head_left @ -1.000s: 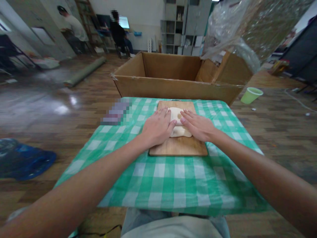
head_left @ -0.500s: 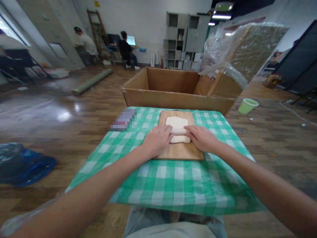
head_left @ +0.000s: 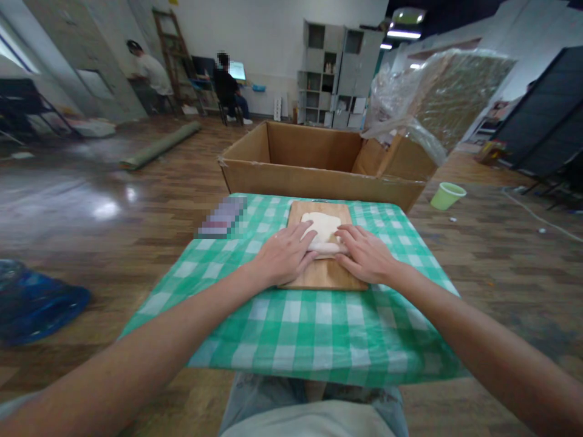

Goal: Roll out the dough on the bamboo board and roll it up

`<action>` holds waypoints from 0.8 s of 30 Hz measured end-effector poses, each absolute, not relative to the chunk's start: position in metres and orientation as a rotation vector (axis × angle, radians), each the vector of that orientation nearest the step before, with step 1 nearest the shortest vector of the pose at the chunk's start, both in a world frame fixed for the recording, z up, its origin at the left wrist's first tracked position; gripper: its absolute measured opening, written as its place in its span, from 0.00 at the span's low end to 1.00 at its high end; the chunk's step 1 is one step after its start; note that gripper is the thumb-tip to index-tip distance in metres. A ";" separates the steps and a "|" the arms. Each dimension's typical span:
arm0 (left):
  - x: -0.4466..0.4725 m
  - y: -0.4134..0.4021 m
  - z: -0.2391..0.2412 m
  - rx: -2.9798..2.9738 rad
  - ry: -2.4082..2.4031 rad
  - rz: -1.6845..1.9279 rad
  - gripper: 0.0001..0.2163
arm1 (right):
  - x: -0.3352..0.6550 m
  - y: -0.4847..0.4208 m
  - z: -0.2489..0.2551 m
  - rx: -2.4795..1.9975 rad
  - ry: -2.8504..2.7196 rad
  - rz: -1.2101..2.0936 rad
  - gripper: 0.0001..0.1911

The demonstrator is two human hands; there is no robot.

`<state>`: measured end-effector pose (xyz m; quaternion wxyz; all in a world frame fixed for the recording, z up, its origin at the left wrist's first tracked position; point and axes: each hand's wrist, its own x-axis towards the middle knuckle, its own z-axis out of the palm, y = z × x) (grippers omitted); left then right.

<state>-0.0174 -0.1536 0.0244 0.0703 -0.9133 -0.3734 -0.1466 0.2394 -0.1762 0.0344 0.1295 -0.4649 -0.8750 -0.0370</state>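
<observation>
A flat sheet of pale dough (head_left: 321, 228) lies on a wooden cutting board (head_left: 321, 278). Along its near edge runs a pale, rounded bar (head_left: 326, 249); whether this is a rolling pin or a rolled edge of dough I cannot tell. My left hand (head_left: 285, 250) rests over the left end of the bar, fingers stretched forward onto the dough and thumb apart. On the right side, my right hand (head_left: 367, 252) lies likewise with its fingers spread over the dough's edge. The palms hide both ends of the bar.
A green-and-white checked cloth (head_left: 300, 340) covers the table, with a blurred-out flat object (head_left: 223, 217) at its back left. Behind stands a large cardboard box (head_left: 314, 170). A light green bin (head_left: 447, 196) is on the floor at right. Two people sit far back.
The rounded bar has moved towards me, from the middle of the dough to its near edge. My fingers now reach further forward and are more spread. The view has shifted slightly.
</observation>
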 end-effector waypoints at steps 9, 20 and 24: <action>-0.001 -0.122 0.025 -2.798 -1.394 -0.264 0.31 | 0.237 -0.141 0.016 -1.404 -2.517 0.112 0.37; -0.003 -0.150 0.015 -2.720 -1.327 -0.374 0.33 | 0.229 -0.170 0.015 -1.409 -2.490 -0.013 0.34; -0.006 -0.163 0.012 -2.717 -1.286 -0.416 0.32 | 0.227 -0.180 0.015 -1.389 -2.518 -0.058 0.34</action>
